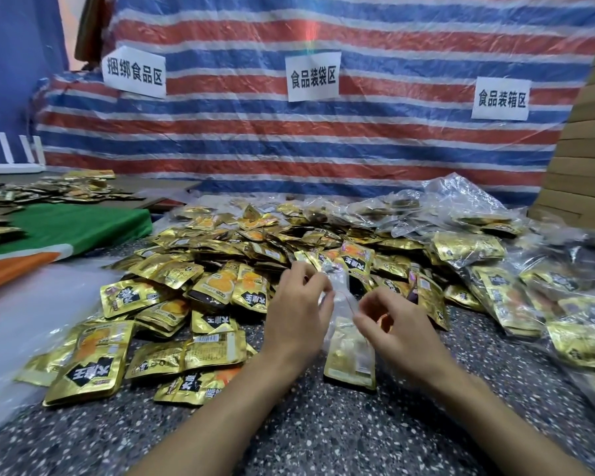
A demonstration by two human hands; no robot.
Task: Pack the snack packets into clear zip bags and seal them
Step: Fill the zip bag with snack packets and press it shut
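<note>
A clear zip bag (349,348) with gold snack packets inside lies on the speckled floor between my hands. My left hand (298,310) pinches the bag's top edge on the left, and my right hand (392,324) pinches it on the right, along the red zip line. A big heap of loose gold snack packets (220,269) spreads behind and to the left of my hands. Whether the zip is closed I cannot tell.
Filled clear bags (495,262) pile up at the right. A stack of empty clear bags (31,304) lies at the left, beside a green and orange cloth (66,228). Cardboard (588,149) stands at the far right. A striped tarp with white signs (313,75) hangs behind.
</note>
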